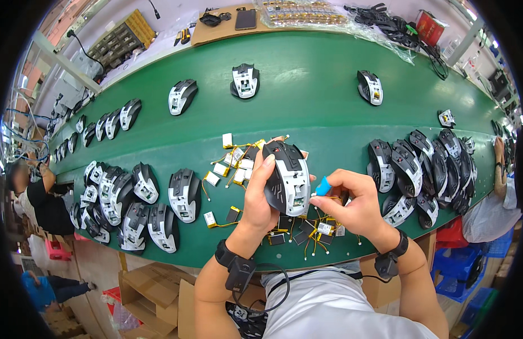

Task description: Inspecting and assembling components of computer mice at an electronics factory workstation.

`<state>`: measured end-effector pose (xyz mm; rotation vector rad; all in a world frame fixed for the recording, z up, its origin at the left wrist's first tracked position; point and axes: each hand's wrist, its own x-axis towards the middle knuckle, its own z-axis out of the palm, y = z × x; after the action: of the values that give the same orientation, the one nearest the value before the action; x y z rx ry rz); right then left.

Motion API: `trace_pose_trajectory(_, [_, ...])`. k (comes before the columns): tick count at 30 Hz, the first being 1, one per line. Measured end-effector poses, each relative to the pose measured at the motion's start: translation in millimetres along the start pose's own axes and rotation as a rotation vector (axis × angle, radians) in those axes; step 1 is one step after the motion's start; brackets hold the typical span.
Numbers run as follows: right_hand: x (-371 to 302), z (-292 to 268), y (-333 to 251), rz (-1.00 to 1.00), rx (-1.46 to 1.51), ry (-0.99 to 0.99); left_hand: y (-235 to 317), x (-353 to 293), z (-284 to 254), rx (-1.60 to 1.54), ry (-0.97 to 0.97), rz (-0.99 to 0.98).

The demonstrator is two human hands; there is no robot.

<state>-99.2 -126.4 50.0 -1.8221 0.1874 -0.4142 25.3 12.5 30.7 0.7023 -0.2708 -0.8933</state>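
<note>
My left hand (pixel 258 195) is wrapped around a black and white computer mouse (pixel 289 179), its top open and a small green board showing inside. Close to the mouse's lower right edge, my right hand (pixel 351 202) pinches a thin battery lead with a small white plug (pixel 314 195). A small blue piece (pixel 322 187) sits at the index fingertip; whether it covers the finger or is held, I cannot tell. Under and around both hands lie loose flat batteries (pixel 220 169) with yellow ends and thin wires, partly hidden by the mouse and hands.
More mice are heaped at left (pixel 116 189) and right (pixel 407 168); others stand apart along the green bench (pixel 306 73). Beyond it are a phone (pixel 246 19), plastic trays (pixel 301 14) and black cables (pixel 380 21). Cardboard boxes (pixel 154 288) stand below. Other people work at both ends.
</note>
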Motion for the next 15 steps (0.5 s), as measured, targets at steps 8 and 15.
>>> trace_pose_trajectory(8, [7.6,1.4,-20.3,-0.379,-0.526,-0.169,-3.6,0.9,-1.0,0.014,0.001,0.001])
trace_pose_trajectory(15, [18.8,-0.5,-23.8,-0.623,-0.784,-0.181,-8.2,0.0,-0.9,0.165,0.118,0.019])
